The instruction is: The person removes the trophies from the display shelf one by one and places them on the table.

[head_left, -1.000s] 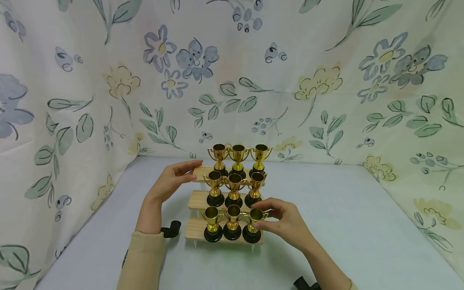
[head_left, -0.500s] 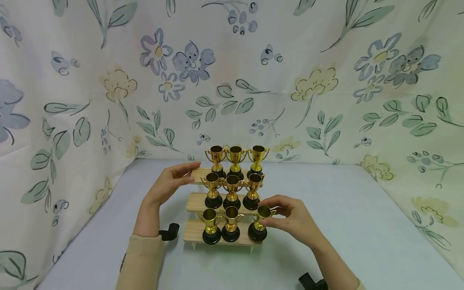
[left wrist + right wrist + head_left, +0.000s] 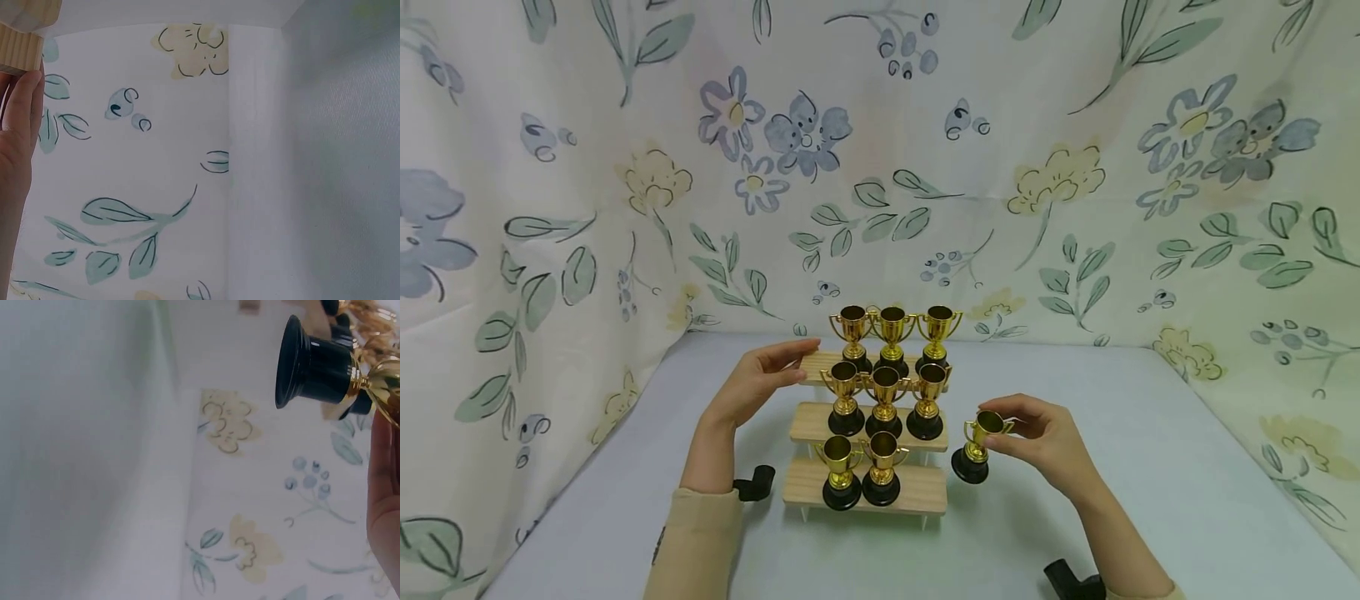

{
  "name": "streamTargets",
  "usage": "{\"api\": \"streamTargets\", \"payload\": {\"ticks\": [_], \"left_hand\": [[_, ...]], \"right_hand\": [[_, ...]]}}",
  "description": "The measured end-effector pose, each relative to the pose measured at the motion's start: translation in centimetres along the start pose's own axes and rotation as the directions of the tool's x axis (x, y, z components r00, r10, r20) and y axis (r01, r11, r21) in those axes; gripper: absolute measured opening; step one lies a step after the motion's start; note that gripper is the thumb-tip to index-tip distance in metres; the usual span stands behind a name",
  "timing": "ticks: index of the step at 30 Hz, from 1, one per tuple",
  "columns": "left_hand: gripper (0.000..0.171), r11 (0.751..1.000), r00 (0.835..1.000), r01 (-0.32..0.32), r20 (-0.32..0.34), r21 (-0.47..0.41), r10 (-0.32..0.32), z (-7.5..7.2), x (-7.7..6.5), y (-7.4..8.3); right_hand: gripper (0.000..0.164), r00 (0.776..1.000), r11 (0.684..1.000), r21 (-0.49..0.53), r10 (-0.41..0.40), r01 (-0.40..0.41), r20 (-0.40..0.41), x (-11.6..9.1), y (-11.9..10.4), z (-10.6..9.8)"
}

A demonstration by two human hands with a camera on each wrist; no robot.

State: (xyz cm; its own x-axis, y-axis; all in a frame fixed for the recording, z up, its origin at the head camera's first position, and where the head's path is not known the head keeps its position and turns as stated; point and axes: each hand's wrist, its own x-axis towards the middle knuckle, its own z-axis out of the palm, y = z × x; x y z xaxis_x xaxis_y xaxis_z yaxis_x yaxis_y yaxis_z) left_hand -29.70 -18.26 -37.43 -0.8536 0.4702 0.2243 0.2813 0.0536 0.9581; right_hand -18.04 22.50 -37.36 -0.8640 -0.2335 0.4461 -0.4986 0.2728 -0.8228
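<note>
While the right hand [image 3: 1048, 437] pinches one gold cup [image 3: 975, 452] between its thumb and fingers, the cup is just to the right of the bottom step [image 3: 922, 490] of the wooden stand [image 3: 808, 422]. Those fingers are only a cup's width apart, and they hold it up near its top. It leans, with its black base [image 3: 970, 467] poking toward the stand. Because the gold looks slippery, a loose pinch could let it drop onto the table [image 3: 1187, 450]. If this hand swings too far left, the base could bump the stand and make the other cups [image 3: 882, 490] wobble. They stand very close together, so one falling cup might knock over its neighbor. The left hand [image 3: 752, 385] has its thumb and fingers a little apart around the left end of the top step [image 3: 818, 367], and seems to hold it; I cannot tell how tightly. If that hand pulls or lifts, the whole stand could slide or tip, because its legs [image 3: 805, 515] look thin.
</note>
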Motion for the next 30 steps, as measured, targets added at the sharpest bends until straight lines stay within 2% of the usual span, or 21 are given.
{"api": "streamTargets", "payload": {"ticks": [4, 11, 24, 30], "left_hand": [[0.054, 1.0, 1.0, -0.002, -0.001, 0.002, 0.002, 0.0, 0.1, 0.0], [0.054, 1.0, 1.0, 0.004, -0.007, 0.01, -0.004, -0.1, 0.0, 0.1], [0.054, 1.0, 1.0, 0.003, -0.007, 0.02, -0.002, 0.1, 0.2, 0.3], [0.054, 1.0, 1.0, 0.011, -0.006, 0.029, -0.011, 0.1, -0.1, 0.2]], "right_hand": [[0.034, 0.996, 0.996, -0.052, 0.07, -0.073, -0.053, 0.7, 1.2, -0.4], [0.039, 0.976, 0.975, -0.106, 0.185, -0.197, -0.11, 2.9, 3.8, -0.8], [0.045, 0.948, 0.941, -0.192, 0.239, -0.279, -0.209, 7.8, 8.1, -1.1], [0.051, 0.928, 0.928, -0.15, 0.307, -0.341, -0.211, 9.0, 9.3, -1.3]]}}
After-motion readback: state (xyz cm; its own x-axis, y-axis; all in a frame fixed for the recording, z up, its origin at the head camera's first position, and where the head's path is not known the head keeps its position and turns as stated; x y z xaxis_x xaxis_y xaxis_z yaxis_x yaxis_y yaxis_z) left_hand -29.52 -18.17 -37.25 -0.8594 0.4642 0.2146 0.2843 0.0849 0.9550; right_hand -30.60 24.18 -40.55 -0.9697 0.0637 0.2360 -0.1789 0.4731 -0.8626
